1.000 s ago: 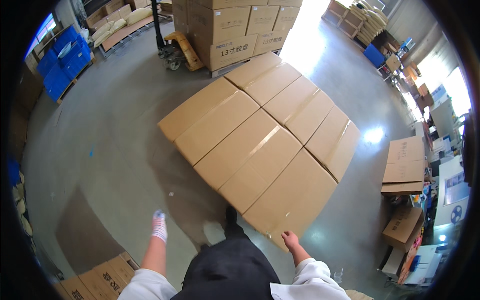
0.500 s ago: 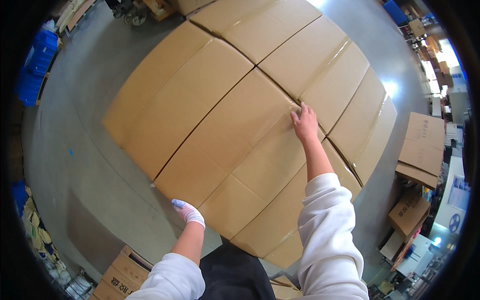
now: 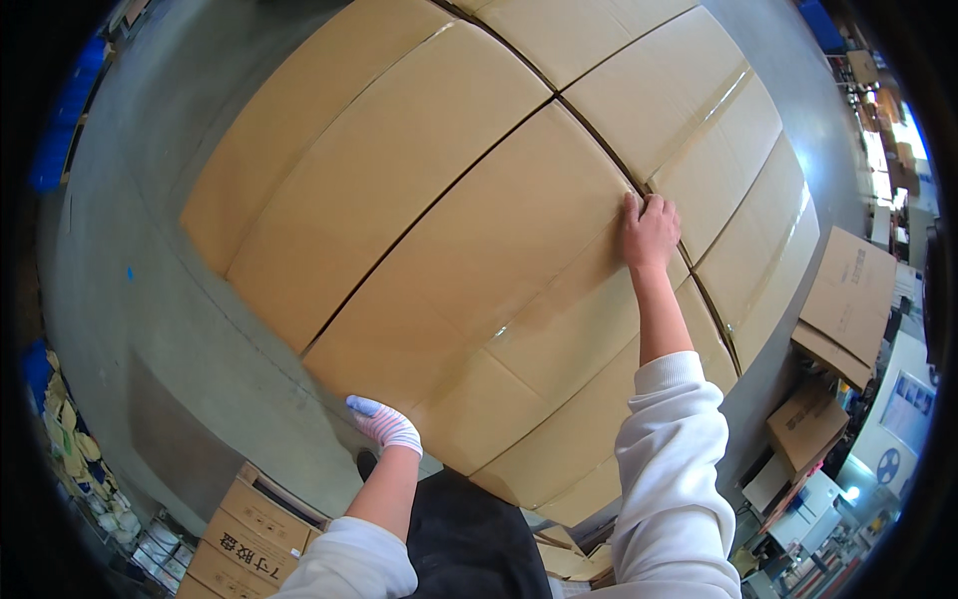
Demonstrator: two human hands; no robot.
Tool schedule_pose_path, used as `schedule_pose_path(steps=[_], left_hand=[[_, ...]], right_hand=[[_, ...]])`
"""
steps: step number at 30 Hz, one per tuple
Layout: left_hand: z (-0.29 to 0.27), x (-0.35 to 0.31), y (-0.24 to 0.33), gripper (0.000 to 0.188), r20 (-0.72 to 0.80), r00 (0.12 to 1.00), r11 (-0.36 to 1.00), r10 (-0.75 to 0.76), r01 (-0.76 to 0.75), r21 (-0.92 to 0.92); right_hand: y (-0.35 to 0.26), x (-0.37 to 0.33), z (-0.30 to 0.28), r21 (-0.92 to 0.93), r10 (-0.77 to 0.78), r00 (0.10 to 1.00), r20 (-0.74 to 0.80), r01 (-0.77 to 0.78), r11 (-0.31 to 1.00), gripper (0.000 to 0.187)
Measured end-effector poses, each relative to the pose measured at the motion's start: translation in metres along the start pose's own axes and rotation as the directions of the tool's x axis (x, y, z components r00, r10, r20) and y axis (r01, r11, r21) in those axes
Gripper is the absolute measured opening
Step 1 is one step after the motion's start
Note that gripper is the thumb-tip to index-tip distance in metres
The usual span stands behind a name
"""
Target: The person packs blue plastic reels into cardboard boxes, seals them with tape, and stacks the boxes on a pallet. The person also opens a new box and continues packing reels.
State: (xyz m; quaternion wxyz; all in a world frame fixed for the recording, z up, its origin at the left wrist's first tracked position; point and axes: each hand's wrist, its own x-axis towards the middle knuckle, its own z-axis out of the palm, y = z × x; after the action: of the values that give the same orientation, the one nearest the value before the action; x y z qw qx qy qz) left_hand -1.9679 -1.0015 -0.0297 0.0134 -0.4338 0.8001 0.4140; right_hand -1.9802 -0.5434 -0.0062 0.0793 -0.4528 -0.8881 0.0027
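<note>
A large flat-topped cardboard box (image 3: pixel 479 270) lies in front of me, packed among several similar boxes. My left hand (image 3: pixel 384 423), in a striped glove with bluish fingertips, rests against its near left edge. The visible fingers are stretched out; some are hidden. At the far right edge of the same box is my bare right hand (image 3: pixel 652 235). Its bent fingers hook over the edge into the narrow gap beside a neighbouring taped box (image 3: pixel 689 130), so their tips are hidden.
Another wide box (image 3: pixel 369 170) adjoins on the left. Printed cartons (image 3: pixel 244 539) stand at lower left, and more cartons (image 3: pixel 848 299) are stacked at right. A dark shoe (image 3: pixel 366 462) shows on the grey floor (image 3: pixel 130 329). Blue bins (image 3: pixel 75 120) stand at far left.
The boxes appear larger and higher in view. My right hand sits farther right in the picture, its fingers bent more over the box edge. My left hand stays by the near left edge.
</note>
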Motion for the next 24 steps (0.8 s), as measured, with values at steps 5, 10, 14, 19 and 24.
schedule_pose_path(steps=[5,10,14,19,24], left_hand=[[-0.012,0.012,-0.016,0.071,0.047,0.998,0.996,0.045,-0.04,-0.085],[-0.048,0.05,-0.043,0.075,0.076,0.997,0.991,-0.023,0.032,-0.13],[-0.074,0.088,-0.065,0.075,0.105,0.991,0.984,-0.083,0.098,-0.148],[-0.085,0.113,-0.105,0.073,0.15,0.984,0.978,-0.098,0.123,-0.168],[-0.113,0.169,-0.147,0.079,0.343,0.895,0.947,-0.285,0.318,-0.042]], right_hand=[[-0.008,-0.009,-0.023,-0.045,-0.087,0.994,-0.07,0.084,0.995,0.022],[-0.029,-0.055,-0.097,0.157,-0.106,0.991,-0.083,0.118,0.981,0.029],[-0.059,-0.061,-0.155,0.276,-0.19,0.93,0.314,0.102,0.956,0.041],[-0.111,-0.084,-0.184,0.319,-0.079,0.91,0.406,-0.061,0.946,0.054],[-0.144,-0.158,-0.234,0.344,-0.278,0.874,0.4,0.139,0.929,0.059]])
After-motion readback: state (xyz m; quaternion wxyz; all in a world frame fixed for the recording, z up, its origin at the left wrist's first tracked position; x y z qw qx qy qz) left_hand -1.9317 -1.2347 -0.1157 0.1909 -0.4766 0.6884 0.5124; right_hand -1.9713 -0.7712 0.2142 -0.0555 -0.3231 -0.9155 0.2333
